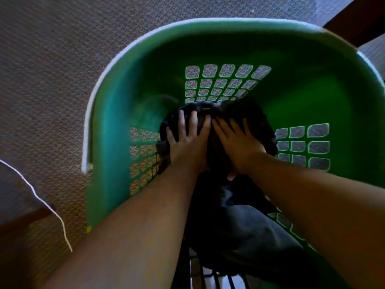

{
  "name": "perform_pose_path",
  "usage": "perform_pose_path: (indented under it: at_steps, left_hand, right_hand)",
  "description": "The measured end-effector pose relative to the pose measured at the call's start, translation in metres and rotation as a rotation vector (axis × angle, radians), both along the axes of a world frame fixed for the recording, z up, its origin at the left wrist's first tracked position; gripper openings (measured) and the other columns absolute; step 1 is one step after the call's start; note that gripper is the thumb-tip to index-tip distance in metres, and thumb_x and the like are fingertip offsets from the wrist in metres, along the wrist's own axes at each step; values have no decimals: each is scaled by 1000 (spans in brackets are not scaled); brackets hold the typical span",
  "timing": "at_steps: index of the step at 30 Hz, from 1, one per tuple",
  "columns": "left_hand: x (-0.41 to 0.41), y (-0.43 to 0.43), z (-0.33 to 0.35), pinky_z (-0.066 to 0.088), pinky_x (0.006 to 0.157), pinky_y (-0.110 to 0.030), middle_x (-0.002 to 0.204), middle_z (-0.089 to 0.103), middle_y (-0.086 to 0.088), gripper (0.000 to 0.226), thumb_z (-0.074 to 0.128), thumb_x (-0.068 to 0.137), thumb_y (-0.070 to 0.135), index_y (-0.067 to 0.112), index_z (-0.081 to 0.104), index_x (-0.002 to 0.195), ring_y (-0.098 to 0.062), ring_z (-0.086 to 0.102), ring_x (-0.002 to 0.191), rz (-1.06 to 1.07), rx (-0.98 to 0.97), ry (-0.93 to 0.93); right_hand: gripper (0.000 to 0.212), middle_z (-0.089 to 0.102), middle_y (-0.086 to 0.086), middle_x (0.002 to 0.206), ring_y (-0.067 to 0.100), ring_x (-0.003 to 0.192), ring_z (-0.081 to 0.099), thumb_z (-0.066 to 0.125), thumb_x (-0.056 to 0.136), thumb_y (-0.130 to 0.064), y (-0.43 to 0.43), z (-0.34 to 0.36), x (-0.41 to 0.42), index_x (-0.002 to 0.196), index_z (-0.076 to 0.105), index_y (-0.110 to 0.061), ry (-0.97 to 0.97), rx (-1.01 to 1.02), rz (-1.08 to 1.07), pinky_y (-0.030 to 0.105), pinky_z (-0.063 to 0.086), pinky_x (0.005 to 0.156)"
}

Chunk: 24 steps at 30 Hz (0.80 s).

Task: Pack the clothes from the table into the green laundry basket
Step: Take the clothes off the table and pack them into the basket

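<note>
- Deep in the middle of the basket, the fingers (194,122) of the left hand (187,142) lie straight and spread on dark cloth. They are released, grasping nothing, only pressing down.
- At 3 o'clock from it, the right hand (237,142) does the same, its fingers (220,127) splayed and unclenched with the palm flat on the cloth. The inner fingertips of the two hands nearly meet.
- The dark garment (239,226) is bunched under both palms. From there it trails toward 6 o'clock, between the forearms, and seems to ride up the near side, so it is inside the basket but looks only partly settled.
- The green laundry basket (312,90) rises round the hands, with lattice panels at 12, 9 and 3 o'clock. The carpet (52,69) shows through their holes.
- Outside the rim, a white cord (41,201) lies on the carpet at 8 o'clock, and dark wooden furniture (354,17) sits at 1 o'clock. No desk is in view.
- The step in hand looks like tamping the garment down.
  - Flat palms with the weight sent straight down suit it best, since pushing against a wall could tip the basket.
  - The trailing part at 6 o'clock should be swept down next, to leave room for more clothes.
  - The cloth should stay out of the lattice holes.
</note>
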<state>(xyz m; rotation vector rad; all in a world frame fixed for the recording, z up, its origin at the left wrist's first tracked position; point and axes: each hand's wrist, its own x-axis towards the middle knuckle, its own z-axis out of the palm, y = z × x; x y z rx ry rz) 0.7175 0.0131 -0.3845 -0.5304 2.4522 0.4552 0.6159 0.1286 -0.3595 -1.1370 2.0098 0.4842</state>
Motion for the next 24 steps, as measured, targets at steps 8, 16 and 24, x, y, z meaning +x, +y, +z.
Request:
perform_pose_path:
  at_steps: [8, 16, 24]
  left_hand:
    - [-11, -6, -13, 1, 117, -75, 170, -24, -10, 132, 80, 72, 64, 33, -12, 162, -43, -30, 152, 4, 39, -57]
    - [-5, -16, 36, 5, 118, -74, 170, -23, -8, 141, 87, 66, 63, 32, -11, 163, -40, -24, 155, -17, 124, -102]
    - [64, 17, 98, -1, 124, -66, 164, -40, -4, 157, 93, 65, 50, 44, -41, 148, -45, -27, 151, -105, 329, -275]
  right_hand:
    - [169, -23, -1, 166, 28, 154, -15, 100, 44, -42, -4, -9, -8, 156, -25, -18, -44, -32, -47, 51, -11, 120]
    - [136, 2, 9, 169, 38, 154, -1, 81, 65, -63, 9, 59, 25, 160, -5, -18, 119, -73, -68, 54, 0, 124]
    - [172, -51, 0, 151, 40, 142, -39, 78, 35, -86, 78, 114, 100, 145, -42, -32, -210, 168, -373, 73, -11, 113]
